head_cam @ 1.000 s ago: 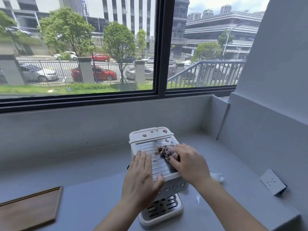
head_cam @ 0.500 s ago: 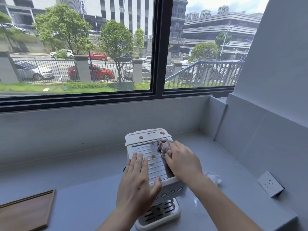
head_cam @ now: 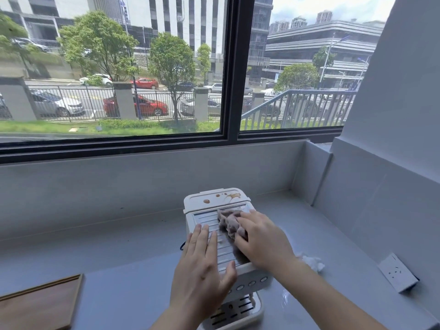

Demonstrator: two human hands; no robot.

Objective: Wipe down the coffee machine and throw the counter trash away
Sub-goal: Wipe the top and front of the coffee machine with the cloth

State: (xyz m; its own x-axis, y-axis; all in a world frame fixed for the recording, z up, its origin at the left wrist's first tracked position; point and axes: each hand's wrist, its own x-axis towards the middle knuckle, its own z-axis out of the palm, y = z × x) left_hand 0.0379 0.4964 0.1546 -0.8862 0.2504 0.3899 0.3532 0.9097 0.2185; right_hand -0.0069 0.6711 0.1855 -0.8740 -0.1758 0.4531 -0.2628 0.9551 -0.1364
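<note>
Hands first: our left hand [head_cam: 202, 265] lies flat and spread on the ribbed top of the machine, bracing it, and holds nothing. Our right hand [head_cam: 262, 239] is curled and pressed down on a crumpled mauve-grey wiping cloth [head_cam: 229, 222], pinning it under the fingers against that same top.

Going from largest to smallest, we see the pale grey stone tabletop [head_cam: 133, 270] running under the window, with a brown wooden board [head_cam: 40, 303] at its near left edge. Standing on it in front of us is the small white boxy plastic coffee machine [head_cam: 240, 289], its slotted drip tray toward us. A white wall socket plate [head_cam: 398, 272] sits on the right-hand wall. Just right of the machine, behind our right forearm, lies a crumpled white tissue wad [head_cam: 313, 262], which we take to be the counter trash. Smallest are the brown coffee stains [head_cam: 223, 198] on the raised rear lid, beyond the cloth and not touched by it.

We judge that we are in the wiping step, with the ribbed panel under way and the lid not yet cleaned. Next we need to push the cloth up onto those stains, pressing firmly while the left hand steadies the light machine. The tissue remains to be binned.
</note>
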